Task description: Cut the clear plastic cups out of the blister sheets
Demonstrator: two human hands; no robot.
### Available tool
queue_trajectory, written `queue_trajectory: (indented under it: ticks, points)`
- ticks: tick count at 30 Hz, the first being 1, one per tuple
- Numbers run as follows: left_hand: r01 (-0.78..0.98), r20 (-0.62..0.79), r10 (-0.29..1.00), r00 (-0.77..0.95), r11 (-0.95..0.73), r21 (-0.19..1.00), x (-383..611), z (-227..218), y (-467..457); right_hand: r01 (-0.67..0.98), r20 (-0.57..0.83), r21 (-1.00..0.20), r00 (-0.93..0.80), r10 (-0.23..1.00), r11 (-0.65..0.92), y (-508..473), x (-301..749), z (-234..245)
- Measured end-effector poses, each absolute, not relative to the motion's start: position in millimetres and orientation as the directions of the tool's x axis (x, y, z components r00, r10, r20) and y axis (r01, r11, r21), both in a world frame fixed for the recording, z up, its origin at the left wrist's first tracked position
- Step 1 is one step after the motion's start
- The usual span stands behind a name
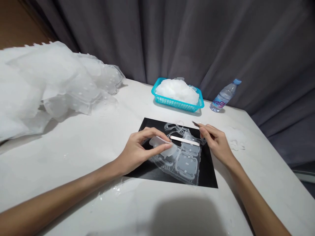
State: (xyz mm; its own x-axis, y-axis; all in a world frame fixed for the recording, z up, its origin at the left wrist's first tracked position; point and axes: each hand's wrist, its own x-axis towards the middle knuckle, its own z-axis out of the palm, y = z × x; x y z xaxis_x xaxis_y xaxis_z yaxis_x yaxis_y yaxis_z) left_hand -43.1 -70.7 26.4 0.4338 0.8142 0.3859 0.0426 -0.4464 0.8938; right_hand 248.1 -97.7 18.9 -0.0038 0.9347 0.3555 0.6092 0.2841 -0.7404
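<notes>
My left hand [147,146] pinches a thin translucent white plastic piece [159,144] between thumb and fingers. It hovers over the left part of a black mat [209,173]. My right hand [216,141] is closed around a small dark pointed tool [196,124], its tip aimed up and left; most of it is hidden in the fingers. Between the hands, clear molded plastic sheets [187,164] with rounded panels lie on the mat. A slim white bar-shaped tool [184,141] rests across them. Looped clear plastic strips [176,127] lie at the mat's far side.
A large pile of translucent plastic sheets [56,78] covers the table's left. Toward the curtain stands a turquoise basket [177,104] heaped with white pieces [177,90]. Right of it is a water bottle [223,96]. Thin clear scraps [237,144] lie near the right edge.
</notes>
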Motion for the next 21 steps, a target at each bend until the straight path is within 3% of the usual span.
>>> queue_trajectory:
  ticks: [3,9,17,21]
  points:
    - [0.019,0.368,0.815,0.448,-0.42,0.907,-42,28,-71,0.463,0.319,-0.838,-0.01,0.948,0.287,-111,223,27]
    - [0.019,0.329,0.82,0.468,-0.382,0.924,-39,27,-74,0.191,0.139,-0.97,-0.075,0.987,0.151,-135,173,36]
    - [0.055,0.331,0.81,0.484,-0.406,0.912,-35,21,-76,0.048,0.083,-0.996,0.026,0.996,0.081,-131,166,29]
    - [0.034,0.32,0.808,0.494,-0.386,0.922,-35,23,-75,0.106,0.094,-0.992,0.211,0.973,0.073,-116,193,32]
